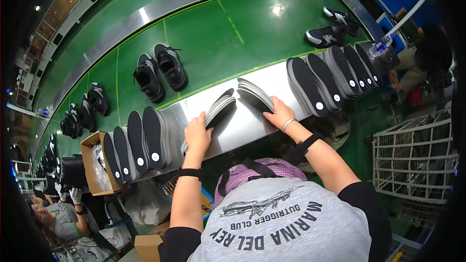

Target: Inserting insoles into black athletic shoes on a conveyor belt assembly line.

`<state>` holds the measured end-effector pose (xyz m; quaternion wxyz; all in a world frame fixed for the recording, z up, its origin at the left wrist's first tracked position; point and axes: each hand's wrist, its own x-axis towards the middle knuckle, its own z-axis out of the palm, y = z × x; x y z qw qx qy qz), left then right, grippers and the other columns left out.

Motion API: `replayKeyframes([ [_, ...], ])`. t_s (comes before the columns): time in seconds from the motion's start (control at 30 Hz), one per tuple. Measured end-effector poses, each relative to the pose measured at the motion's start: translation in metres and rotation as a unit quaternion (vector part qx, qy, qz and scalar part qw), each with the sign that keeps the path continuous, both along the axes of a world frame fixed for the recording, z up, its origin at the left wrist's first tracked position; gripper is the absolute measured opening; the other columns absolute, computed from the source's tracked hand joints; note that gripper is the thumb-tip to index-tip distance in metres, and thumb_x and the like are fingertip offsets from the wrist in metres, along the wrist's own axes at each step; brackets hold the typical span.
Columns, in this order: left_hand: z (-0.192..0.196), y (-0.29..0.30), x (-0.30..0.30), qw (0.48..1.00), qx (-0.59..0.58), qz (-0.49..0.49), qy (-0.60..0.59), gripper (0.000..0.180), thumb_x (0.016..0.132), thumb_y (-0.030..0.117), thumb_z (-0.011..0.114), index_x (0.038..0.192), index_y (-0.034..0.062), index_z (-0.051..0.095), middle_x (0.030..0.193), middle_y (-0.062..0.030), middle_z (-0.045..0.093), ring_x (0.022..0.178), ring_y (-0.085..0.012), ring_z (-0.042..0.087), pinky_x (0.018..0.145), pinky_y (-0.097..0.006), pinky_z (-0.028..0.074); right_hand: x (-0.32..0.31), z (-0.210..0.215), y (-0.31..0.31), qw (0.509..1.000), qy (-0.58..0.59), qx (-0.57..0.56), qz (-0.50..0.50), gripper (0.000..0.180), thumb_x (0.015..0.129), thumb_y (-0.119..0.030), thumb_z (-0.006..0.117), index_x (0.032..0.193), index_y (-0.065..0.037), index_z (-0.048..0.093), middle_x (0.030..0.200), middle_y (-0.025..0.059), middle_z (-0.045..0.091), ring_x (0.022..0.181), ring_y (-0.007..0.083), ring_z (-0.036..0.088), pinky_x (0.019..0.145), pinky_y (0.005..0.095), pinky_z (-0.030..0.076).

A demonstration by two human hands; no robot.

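Nearest us, our left hand [198, 136] clasps a fanned stack of dark insoles [218, 109] on the steel ledge [242, 126], fingers curled over their near ends. Just right, our right hand [279, 114] presses closed on a second stack [255, 94]. They look light, thin and bendy, likely to slide apart, so pinching the whole bundle at its edges seems best. More insoles [138, 145] lean at far left and right; beyond, black shoes [160, 70] ride the green belt [233, 29].
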<state>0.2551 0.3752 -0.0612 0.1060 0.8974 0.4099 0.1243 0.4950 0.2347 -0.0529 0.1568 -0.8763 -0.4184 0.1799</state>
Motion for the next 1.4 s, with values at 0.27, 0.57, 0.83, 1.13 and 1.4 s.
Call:
replayKeyframes([
  [0.27, 0.006, 0.006, -0.002, 0.996, -0.043, -0.064, -0.037, 0.052, 0.061, 0.017, 0.070, 0.107, 0.0105, 0.046, 0.092, -0.0072, 0.055, 0.084, -0.0259, 0.052, 0.069, -0.038, 0.039, -0.003, 0.022, 0.025, 0.999, 0.017, -0.020, -0.030, 0.045, 0.071, -0.028, 0.060, 0.109, -0.009, 0.044, 0.094, 0.0154, 0.058, 0.086, 0.0336, 0.055, 0.071, 0.0408, 0.044],
  [0.57, 0.003, 0.001, -0.005, 0.997, -0.054, -0.038, -0.029, 0.051, 0.060, 0.017, 0.070, 0.105, 0.0107, 0.048, 0.091, -0.0056, 0.054, 0.083, -0.0245, 0.051, 0.070, -0.036, 0.038, 0.015, 0.027, 0.028, 0.998, 0.036, 0.047, -0.011, 0.042, 0.069, -0.021, 0.063, 0.106, -0.007, 0.048, 0.092, 0.0165, 0.058, 0.083, 0.0341, 0.055, 0.069, 0.0401, 0.044],
  [0.83, 0.012, -0.004, 0.010, 0.997, -0.071, -0.020, -0.032, 0.051, 0.061, 0.019, 0.070, 0.106, 0.0072, 0.049, 0.095, -0.0087, 0.056, 0.088, -0.0272, 0.052, 0.074, -0.037, 0.039, 0.026, 0.015, 0.040, 0.990, 0.077, 0.006, 0.120, 0.044, 0.070, -0.028, 0.062, 0.107, -0.010, 0.048, 0.090, 0.0158, 0.059, 0.084, 0.0327, 0.056, 0.071, 0.0403, 0.044],
  [1.13, 0.014, -0.007, 0.010, 0.997, -0.078, 0.008, -0.012, 0.050, 0.062, 0.020, 0.070, 0.106, 0.0068, 0.049, 0.093, -0.0107, 0.057, 0.088, -0.0281, 0.052, 0.073, -0.039, 0.040, 0.064, 0.011, 0.035, 0.986, 0.118, 0.116, -0.023, 0.045, 0.071, -0.028, 0.062, 0.107, -0.006, 0.046, 0.086, 0.0179, 0.060, 0.080, 0.0334, 0.058, 0.068, 0.0387, 0.045],
  [1.4, 0.019, -0.004, 0.012, 0.993, -0.105, 0.048, 0.008, 0.050, 0.062, 0.021, 0.071, 0.104, 0.0052, 0.050, 0.094, -0.0122, 0.057, 0.086, -0.0310, 0.053, 0.073, -0.039, 0.041, 0.043, 0.014, 0.038, 0.982, 0.067, -0.016, 0.173, 0.036, 0.070, -0.025, 0.061, 0.100, -0.010, 0.049, 0.089, 0.0121, 0.058, 0.084, 0.0304, 0.055, 0.069, 0.0399, 0.044],
])
